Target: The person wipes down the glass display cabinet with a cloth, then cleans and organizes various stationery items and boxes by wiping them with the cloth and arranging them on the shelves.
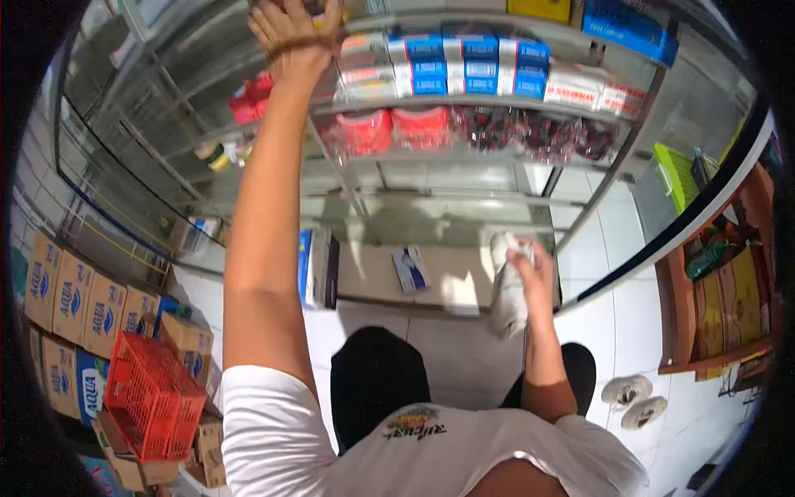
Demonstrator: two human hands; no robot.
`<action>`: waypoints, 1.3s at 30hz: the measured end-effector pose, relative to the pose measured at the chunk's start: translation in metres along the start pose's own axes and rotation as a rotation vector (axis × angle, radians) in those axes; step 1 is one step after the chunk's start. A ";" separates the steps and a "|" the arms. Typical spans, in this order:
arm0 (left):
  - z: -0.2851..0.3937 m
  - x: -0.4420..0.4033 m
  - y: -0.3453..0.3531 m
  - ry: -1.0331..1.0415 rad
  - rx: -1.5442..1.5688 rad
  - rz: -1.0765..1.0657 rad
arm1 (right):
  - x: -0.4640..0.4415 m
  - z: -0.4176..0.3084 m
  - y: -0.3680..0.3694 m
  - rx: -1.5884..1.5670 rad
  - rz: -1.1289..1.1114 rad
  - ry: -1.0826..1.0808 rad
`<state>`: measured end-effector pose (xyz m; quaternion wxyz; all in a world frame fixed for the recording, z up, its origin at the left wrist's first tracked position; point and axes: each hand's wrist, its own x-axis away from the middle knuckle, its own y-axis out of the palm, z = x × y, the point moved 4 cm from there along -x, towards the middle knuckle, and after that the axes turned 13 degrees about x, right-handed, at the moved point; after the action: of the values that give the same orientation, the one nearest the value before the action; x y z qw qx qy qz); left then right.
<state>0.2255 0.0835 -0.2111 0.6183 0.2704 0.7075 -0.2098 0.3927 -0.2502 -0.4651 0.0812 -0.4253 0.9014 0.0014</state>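
Gripping a bunched cloth (508, 302) by the right end of the bottom shelf (364, 269), right hand (534, 269) curled tight; left hand (296, 35) spread up top, seemingly empty; wide swipe could knock the small box (410, 269)

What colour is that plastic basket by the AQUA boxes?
The basket is bright red, seen best in the head view, the only one here.
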 end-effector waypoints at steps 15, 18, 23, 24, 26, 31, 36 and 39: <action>0.149 0.477 -0.109 -1.241 -0.009 -1.635 | -0.024 0.070 -0.009 -0.351 0.318 0.543; 0.143 0.546 -0.089 -1.181 -0.109 -1.615 | -0.024 0.079 -0.009 -0.466 0.217 0.471; 0.154 0.498 -0.084 -1.203 0.076 -2.017 | -0.030 0.101 -0.014 -0.501 0.141 0.461; 0.162 0.543 -0.071 -1.402 0.459 -1.954 | -0.037 0.095 -0.014 -0.507 0.137 0.436; 0.204 0.541 -0.063 -1.581 0.847 -1.847 | -0.032 0.074 -0.021 -0.207 0.217 0.217; 0.269 0.382 -0.094 -0.610 1.108 -1.894 | -0.022 0.060 -0.002 0.509 0.231 -0.046; 0.305 0.342 -0.085 -0.405 1.359 -1.337 | -0.019 0.033 -0.016 0.861 0.303 -0.168; 0.288 0.245 -0.106 -0.254 0.934 -1.397 | -0.024 0.016 -0.041 0.639 0.454 -0.268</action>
<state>0.3554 -0.1494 -0.4993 0.2465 -0.0264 0.4779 -0.8427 0.4410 -0.2568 -0.4742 0.3235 -0.1650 0.9089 -0.2050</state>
